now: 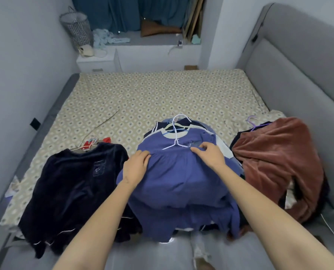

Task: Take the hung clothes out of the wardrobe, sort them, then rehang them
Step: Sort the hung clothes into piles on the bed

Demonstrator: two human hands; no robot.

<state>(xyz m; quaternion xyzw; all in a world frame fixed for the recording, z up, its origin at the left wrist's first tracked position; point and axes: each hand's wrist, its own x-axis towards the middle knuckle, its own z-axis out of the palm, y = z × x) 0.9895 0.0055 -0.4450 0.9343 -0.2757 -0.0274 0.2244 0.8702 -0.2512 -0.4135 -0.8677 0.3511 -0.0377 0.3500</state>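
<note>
A purple-blue garment (pixel 181 176) tops the middle heap at the bed's (pixel 142 94) near edge, with a white hanger (pixel 176 139) lying above its bunched upper edge. Toward the near left corner a dark navy velvet top (pixel 74 184) lies flat. Toward the right edge is a crumpled rust-brown velvet garment (pixel 279 162) on a purple hanger (pixel 256 124).
</note>
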